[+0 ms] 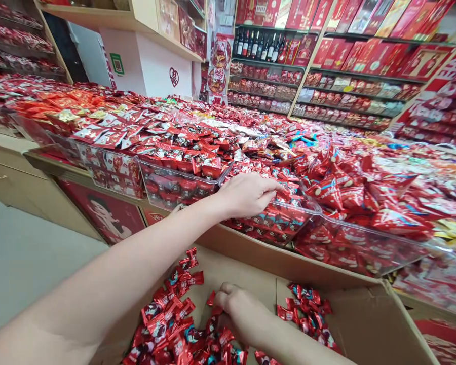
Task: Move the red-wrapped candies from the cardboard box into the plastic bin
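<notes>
My left hand (248, 194) reaches palm down over a clear plastic bin (307, 215) of small red wrapped candies (279, 228). Its fingers stretch toward the right and touch the top layer; the fingertips are partly hidden. Below, my right hand (237, 309) is inside an open cardboard box (365, 314), its fingers curled round red wrapped candies (212, 299). The palm side is out of sight. More loose candies (175, 324) are heaped at the box's left side, and a smaller pile (307, 312) lies to the right of the hand.
A neighbouring clear bin (175, 187) of dark-and-red candies stands on the left. On the right, another bin (365, 248) holds larger triangular red packets (353, 187). Behind, shelves carry wine bottles (256, 45) and red gift boxes (380, 56). The floor (30, 248) shows at left.
</notes>
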{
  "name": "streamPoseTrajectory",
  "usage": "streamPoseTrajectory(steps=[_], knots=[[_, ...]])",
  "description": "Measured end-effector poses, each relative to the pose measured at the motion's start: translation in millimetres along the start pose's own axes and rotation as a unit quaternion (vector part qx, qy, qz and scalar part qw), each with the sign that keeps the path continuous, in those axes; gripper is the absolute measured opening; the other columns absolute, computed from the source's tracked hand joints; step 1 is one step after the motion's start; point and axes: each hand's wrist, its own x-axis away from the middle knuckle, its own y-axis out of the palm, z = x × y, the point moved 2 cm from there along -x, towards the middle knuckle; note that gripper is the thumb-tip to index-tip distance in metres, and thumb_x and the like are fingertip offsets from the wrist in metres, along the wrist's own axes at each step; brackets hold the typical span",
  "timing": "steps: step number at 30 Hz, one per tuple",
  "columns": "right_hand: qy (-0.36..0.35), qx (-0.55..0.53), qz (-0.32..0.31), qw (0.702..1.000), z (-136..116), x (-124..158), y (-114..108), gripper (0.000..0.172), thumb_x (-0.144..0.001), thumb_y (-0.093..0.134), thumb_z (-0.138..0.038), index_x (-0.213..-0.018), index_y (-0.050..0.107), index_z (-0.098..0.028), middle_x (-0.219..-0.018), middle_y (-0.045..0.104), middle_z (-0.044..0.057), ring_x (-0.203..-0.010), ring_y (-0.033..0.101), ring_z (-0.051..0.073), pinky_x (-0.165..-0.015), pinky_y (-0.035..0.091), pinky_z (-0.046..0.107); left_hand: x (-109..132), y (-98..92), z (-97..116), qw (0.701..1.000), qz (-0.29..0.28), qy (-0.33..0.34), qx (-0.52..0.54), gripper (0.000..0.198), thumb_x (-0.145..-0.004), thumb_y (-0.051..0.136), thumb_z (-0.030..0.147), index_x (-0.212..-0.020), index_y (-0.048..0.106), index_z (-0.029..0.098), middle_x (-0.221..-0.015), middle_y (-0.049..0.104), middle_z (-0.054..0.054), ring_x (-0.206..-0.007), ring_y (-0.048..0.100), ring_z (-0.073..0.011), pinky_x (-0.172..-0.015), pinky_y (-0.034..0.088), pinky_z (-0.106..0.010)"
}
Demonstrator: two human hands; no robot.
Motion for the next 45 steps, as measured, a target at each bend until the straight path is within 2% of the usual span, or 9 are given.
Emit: streamPoseTrajectory(steps=[2, 5, 7, 9, 12, 18, 24, 30, 45], knots=[[-0.03, -0.017, 0.085, 0.996, -16, 19, -38, 0.018, -0.065, 0.046, -0.01, -0.079, 0.052, -0.02, -0.082, 0.054, 0.004, -0.072, 0.052, 0.015, -0.062, 0.041, 0.024, 0, -0.4, 0, 1.0, -0.002, -0.002, 0.005, 0.032, -0.081, 0.032, 0.029, -0.107, 0.051, 0.027, -0.096, 0.06, -0.001, -0.09, 0.052, -0.016, -0.078, 0.038, -0.031], [-0.045, -0.053, 0.222, 0.972, -33, 51, -110, 0.014, -0.069, 0.049, -0.013, -0.081, 0.049, -0.021, -0.073, 0.054, 0.0, -0.063, 0.049, 0.011, -0.056, 0.041, 0.022, -1, -1.3, 0, 1.0, -0.013, -0.008, 0.028, 0.034, -0.081, 0.033, 0.029, -0.111, 0.048, 0.027, -0.101, 0.058, 0.0, -0.093, 0.05, -0.0158, -0.081, 0.037, -0.031], [-0.017, -0.028, 0.333, 0.942, -33, 68, -156, 0.016, -0.072, 0.051, -0.018, -0.088, 0.05, -0.022, -0.08, 0.056, 0.002, -0.069, 0.052, 0.013, -0.063, 0.043, 0.025, -3, -2.3, -1, 0.998, -0.027, -0.012, 0.053, 0.036, -0.079, 0.035, 0.027, -0.114, 0.045, 0.028, -0.104, 0.057, 0.001, -0.094, 0.05, -0.0148, -0.081, 0.036, -0.029], [0.023, -0.004, 0.438, 0.898, -23, 78, -194, 0.018, -0.071, 0.055, -0.026, -0.088, 0.051, -0.021, -0.077, 0.057, 0.002, -0.068, 0.054, 0.014, -0.062, 0.044, 0.027, -8, -3.0, -1, 0.995, -0.047, -0.012, 0.083, 0.037, -0.077, 0.038, 0.025, -0.113, 0.046, 0.026, -0.104, 0.057, 0.001, -0.091, 0.051, -0.0137, -0.079, 0.037, -0.026], [0.104, 0.027, 0.428, 0.897, -2, 73, -225, 0.024, -0.067, 0.058, -0.035, -0.084, 0.054, -0.019, -0.07, 0.06, 0.003, -0.062, 0.056, 0.015, -0.056, 0.045, 0.028, -15, -2.6, -1, 0.991, -0.07, -0.016, 0.114, 0.033, -0.074, 0.042, 0.025, -0.104, 0.054, 0.021, -0.095, 0.06, 0.0, -0.081, 0.054, -0.0125, -0.072, 0.039, -0.022], [0.146, 0.078, 0.32, 0.933, 20, 48, -231, 0.025, -0.067, 0.055, -0.038, -0.082, 0.056, -0.017, -0.073, 0.065, 0.004, -0.065, 0.058, 0.016, -0.058, 0.046, 0.027, -21, 2.6, -5, 0.991, -0.049, -0.082, 0.091, 0.024, -0.07, 0.045, 0.034, -0.077, 0.062, 0.019, -0.069, 0.06, 0.001, -0.061, 0.051, -0.0111, -0.053, 0.036, -0.02], [0.179, 0.182, 0.256, 0.932, 16, 39, -235, 0.021, -0.067, 0.053, -0.032, -0.081, 0.059, -0.018, -0.068, 0.065, 0.002, -0.06, 0.058, 0.016, -0.053, 0.044, 0.025, -15, 1.0, -3, 0.993, 0.001, -0.104, 0.048, 0.024, -0.072, 0.039, 0.038, -0.075, 0.059, 0.023, -0.07, 0.059, 0.0, -0.06, 0.05, -0.0135, -0.051, 0.033, -0.023], [0.158, 0.239, 0.177, 0.942, 4, 28, -235, 0.02, -0.068, 0.048, -0.023, -0.082, 0.062, -0.02, -0.073, 0.066, 0.002, -0.065, 0.059, 0.015, -0.057, 0.042, 0.023, -11, -2.8, 1, 0.993, 0.001, -0.11, 0.037, 0.025, -0.074, 0.039, 0.037, -0.074, 0.059, 0.023, -0.07, 0.059, 0.0, -0.06, 0.051, -0.0135, -0.051, 0.032, -0.023], [0.167, 0.266, 0.146, 0.938, 6, 24, -241, 0.02, -0.064, 0.051, -0.025, -0.079, 0.063, -0.021, -0.07, 0.065, 0.002, -0.062, 0.058, 0.016, -0.053, 0.041, 0.024, -11, -2.9, 1, 0.992, -0.017, -0.118, 0.036, 0.032, -0.076, 0.035, 0.045, -0.066, 0.054, 0.021, -0.061, 0.057, 0.001, -0.057, 0.049, -0.0127, -0.049, 0.029, -0.022]])
